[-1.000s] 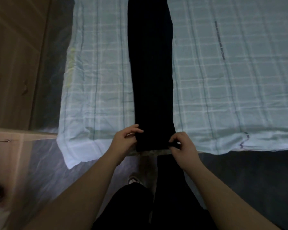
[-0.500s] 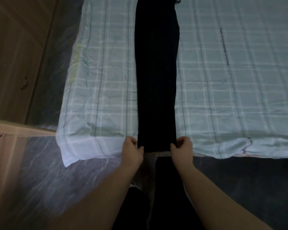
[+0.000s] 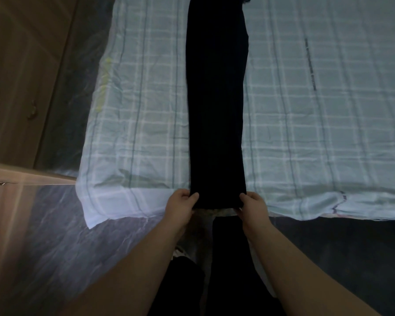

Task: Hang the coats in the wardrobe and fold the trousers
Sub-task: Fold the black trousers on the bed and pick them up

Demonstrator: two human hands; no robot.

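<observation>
Probably a bedroom: checked bedsheet (image 3: 328, 133), wooden wardrobe (image 3: 21, 76).

I get a single head-mounted wide-angle view, looking steeply down and forward over the pale checked bedsheet (image 3: 317, 133), close enough that both forearms fill the lower frame; wooden wardrobe doors (image 3: 21, 76) line the upper left.

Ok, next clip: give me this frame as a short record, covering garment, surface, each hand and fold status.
garment: black trousers, laid out lengthwise in a long narrow strip
surface: bed with pale checked sheet
left hand: pinching the near left corner of the trousers
right hand: pinching the near right corner
fold status: near end at the bed edge, not yet folded over crosswise
beside bed: wooden wardrobe doors at left
</observation>
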